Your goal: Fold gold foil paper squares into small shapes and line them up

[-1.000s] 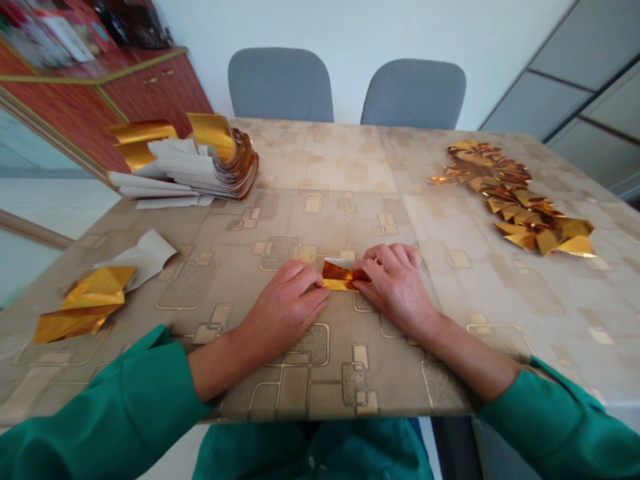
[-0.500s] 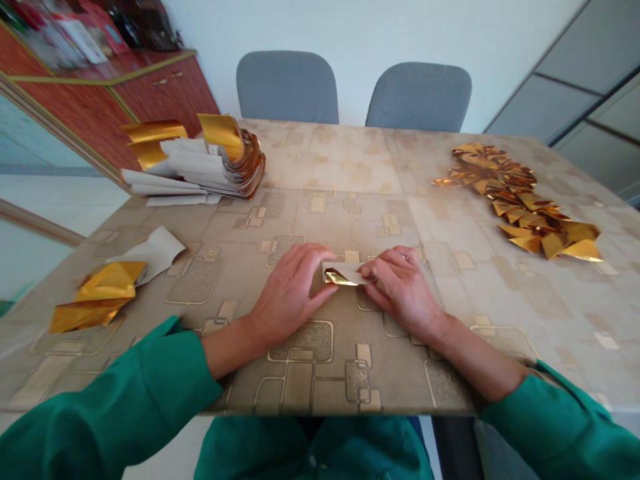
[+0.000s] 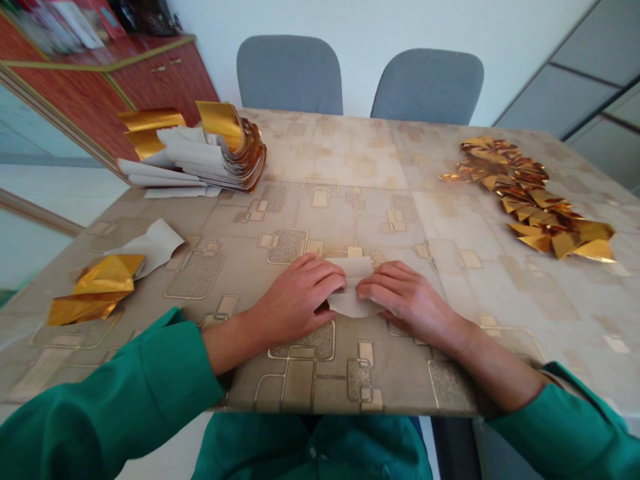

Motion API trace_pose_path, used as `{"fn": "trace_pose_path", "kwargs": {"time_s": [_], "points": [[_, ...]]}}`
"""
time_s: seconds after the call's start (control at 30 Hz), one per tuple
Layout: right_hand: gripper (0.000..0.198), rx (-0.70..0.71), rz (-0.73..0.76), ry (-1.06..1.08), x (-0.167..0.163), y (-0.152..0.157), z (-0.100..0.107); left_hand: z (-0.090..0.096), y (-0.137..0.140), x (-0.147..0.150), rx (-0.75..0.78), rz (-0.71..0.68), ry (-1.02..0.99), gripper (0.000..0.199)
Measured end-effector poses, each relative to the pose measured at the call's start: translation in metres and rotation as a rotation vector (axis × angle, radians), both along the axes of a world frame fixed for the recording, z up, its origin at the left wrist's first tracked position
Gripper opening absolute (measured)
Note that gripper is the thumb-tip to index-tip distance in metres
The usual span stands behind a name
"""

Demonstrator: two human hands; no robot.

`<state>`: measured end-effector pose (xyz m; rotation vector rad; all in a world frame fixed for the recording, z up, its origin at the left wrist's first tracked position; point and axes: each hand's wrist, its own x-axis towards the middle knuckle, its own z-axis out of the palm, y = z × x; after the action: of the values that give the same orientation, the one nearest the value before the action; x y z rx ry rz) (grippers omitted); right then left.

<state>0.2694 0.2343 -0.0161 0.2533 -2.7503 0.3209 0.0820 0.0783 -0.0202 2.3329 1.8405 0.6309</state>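
Observation:
A small sheet of foil paper lies in front of me, its pale back facing up and a crease running across it. My left hand grips its left side, fingers curled over the top and the thumb at the near edge. My right hand is closed on the right side, fingertips pressed on the crease. Both hands rest close to the tabletop, with a narrow strip of paper showing between them. The sheet's outer ends are hidden under the fingers.
Loose gold foil paper lies at the left beside a pale sheet. A thick stack of foil paper stands back left. Folded gold pieces form a row at right. Two grey chairs stand behind the patterned table.
The paper was a narrow roll with gold showing; now it is opened flatter, pale side up. My fingers have shifted onto its middle. The view has tilted slightly.

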Motion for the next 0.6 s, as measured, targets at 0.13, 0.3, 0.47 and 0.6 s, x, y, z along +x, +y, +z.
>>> {"fn": "trace_pose_path", "kwargs": {"time_s": [0.13, 0.3, 0.47, 0.6], "points": [[0.017, -0.014, 0.03, -0.081, 0.0032, 0.0001, 0.0047, -0.0009, -0.0027, -0.001, -0.003, 0.009, 0.005, 0.029], [0.015, -0.038, 0.031, -0.103, 0.0064, -0.0026, 0.009, -0.0011, -0.0046, 0.0006, 0.006, 0.015, -0.027, 0.02], [0.01, -0.03, 0.048, -0.139, 0.0074, -0.0044, 0.0089, -0.0017, -0.0063, 0.0014, 0.007, 0.005, -0.011, 0.021], [0.01, -0.042, 0.011, -0.113, 0.0047, -0.0053, 0.0065, -0.0006, -0.006, 0.0022, 0.01, 0.013, -0.03, 0.022]]}}
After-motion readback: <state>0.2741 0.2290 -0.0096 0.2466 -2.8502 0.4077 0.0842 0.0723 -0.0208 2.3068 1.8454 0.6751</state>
